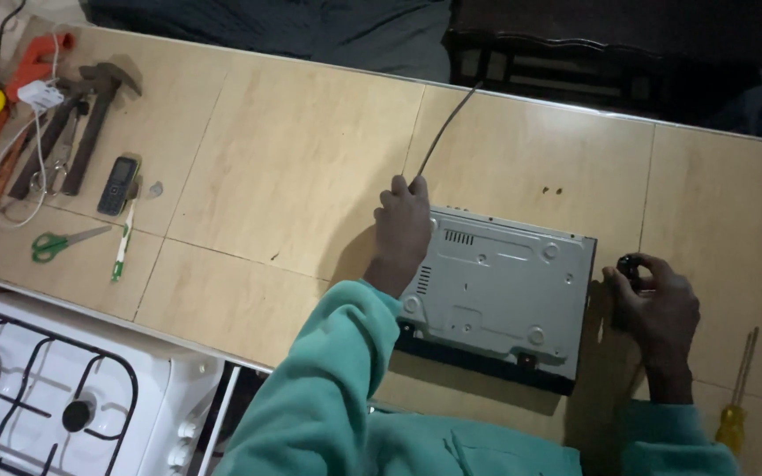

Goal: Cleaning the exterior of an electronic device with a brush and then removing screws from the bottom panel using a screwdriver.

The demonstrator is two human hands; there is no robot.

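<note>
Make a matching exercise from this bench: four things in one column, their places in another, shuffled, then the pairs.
Things:
1. scissors
2. phone
3. screwdriver
4. grey box

Places:
A. between the left hand and right hand
B. far right edge of the table, beyond the right hand
C. left side, next to the hammers
D. left side, near the stove

Pairs: 1-D, 2-C, 3-B, 4-A
</note>
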